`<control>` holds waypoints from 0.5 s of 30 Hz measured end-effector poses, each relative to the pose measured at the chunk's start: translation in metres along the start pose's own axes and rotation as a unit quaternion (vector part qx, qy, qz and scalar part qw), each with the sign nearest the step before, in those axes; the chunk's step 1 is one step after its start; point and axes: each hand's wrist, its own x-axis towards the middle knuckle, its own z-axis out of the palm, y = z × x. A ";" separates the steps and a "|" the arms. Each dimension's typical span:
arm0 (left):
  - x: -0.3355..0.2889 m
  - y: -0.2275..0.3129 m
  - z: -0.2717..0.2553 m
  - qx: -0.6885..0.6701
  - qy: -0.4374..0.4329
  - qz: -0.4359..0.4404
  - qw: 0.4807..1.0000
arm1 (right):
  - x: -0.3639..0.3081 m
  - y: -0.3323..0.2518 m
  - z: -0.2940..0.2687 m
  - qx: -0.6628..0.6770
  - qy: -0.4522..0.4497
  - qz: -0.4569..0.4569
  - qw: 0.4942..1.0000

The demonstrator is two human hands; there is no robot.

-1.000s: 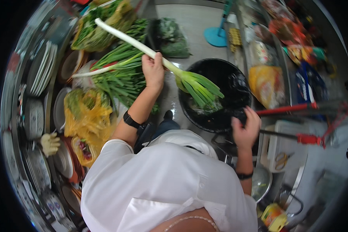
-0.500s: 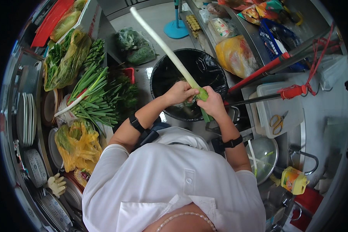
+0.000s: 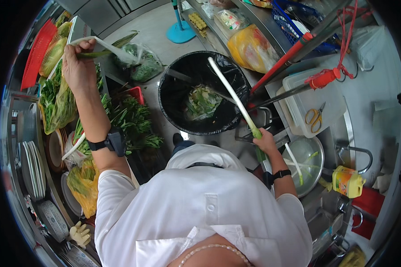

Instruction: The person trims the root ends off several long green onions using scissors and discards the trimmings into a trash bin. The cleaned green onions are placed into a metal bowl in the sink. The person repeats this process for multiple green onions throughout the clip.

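Round black plastic-lined bin (image 3: 176, 100) on floor | long white-and-green leek (image 3: 232, 94) slanting over its right side | blurred, pale, curved leaf strip (image 3: 120, 53), left of bin | left hand (image 3: 79, 66): arm outstretched, fingers pinching strip | right hand (image 3: 265, 141): low, closed round leek's green end

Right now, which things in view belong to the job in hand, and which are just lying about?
Job, likely:
- leek in right hand
- leaf strips in left hand
- black-lined bin with scraps
- metal bowl

Lying about:
- scissors
- glove
- yellow jug
- white plates
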 end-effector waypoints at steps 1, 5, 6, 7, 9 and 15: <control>-0.003 -0.007 0.009 0.029 -0.021 -0.019 0.999 | 0.000 0.003 0.003 -0.002 0.007 -0.007 1.000; -0.047 -0.071 0.043 0.138 -0.091 -0.099 0.981 | 0.014 -0.016 0.004 0.066 0.019 -0.020 0.997; -0.069 -0.090 0.046 0.213 -0.102 -0.143 0.961 | 0.021 -0.027 0.003 0.078 0.030 -0.040 0.996; -0.088 -0.111 0.048 0.324 -0.154 -0.126 0.925 | 0.029 -0.041 0.001 0.090 0.040 -0.060 0.993; -0.121 -0.156 0.053 0.385 -0.229 -0.241 0.861 | 0.041 -0.070 -0.003 0.108 0.056 -0.095 0.988; -0.213 -0.183 0.061 0.469 -0.407 -0.259 0.740 | 0.077 -0.142 0.004 0.255 0.053 -0.173 0.950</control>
